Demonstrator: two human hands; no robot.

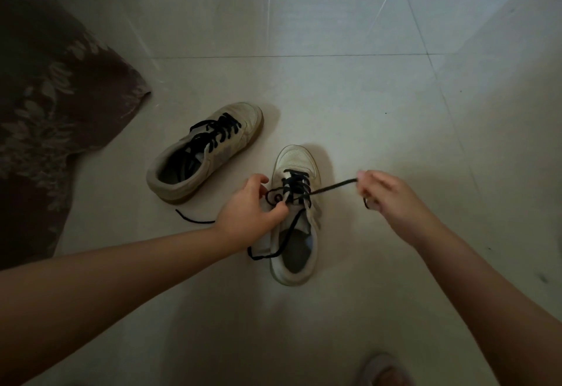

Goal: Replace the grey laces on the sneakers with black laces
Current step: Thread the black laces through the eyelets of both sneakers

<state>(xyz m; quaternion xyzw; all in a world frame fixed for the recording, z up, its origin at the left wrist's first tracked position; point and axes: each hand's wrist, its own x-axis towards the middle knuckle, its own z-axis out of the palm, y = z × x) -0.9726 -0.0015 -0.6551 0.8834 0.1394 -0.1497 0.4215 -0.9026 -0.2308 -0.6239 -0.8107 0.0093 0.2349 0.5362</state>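
Here, just right of the frame's centre, a worn off-white low-top sneaker (pixel 296 215) stands upright on the pale tiled floor (pixel 334 96), toe toward the top of the frame, and both of your hands are at it. Your left hand (pixel 248 207) comes in from the lower left and rests against the shoe's left side at the eyelets, fingers curled, thumb and fingertips pinching where the black lace (pixel 330 188) loops over the tongue. Your right hand (pixel 384 192) is to the right of the shoe, apart from it, its fingertips pinching one end of that lace, which runs taut from the eyelets across to the hand; a short bit of lace shows below the fingers. The other end trails down across the shoe's opening and over its left edge onto the floor. To the upper left of your left hand, a second off-white sneaker (pixel 206 151) lies tilted on its side, threaded with black lace, with a loose lace end (pixel 194 218) on the floor below it. A dark floral-patterned fabric (pixel 54 96) fills the left edge of the frame.
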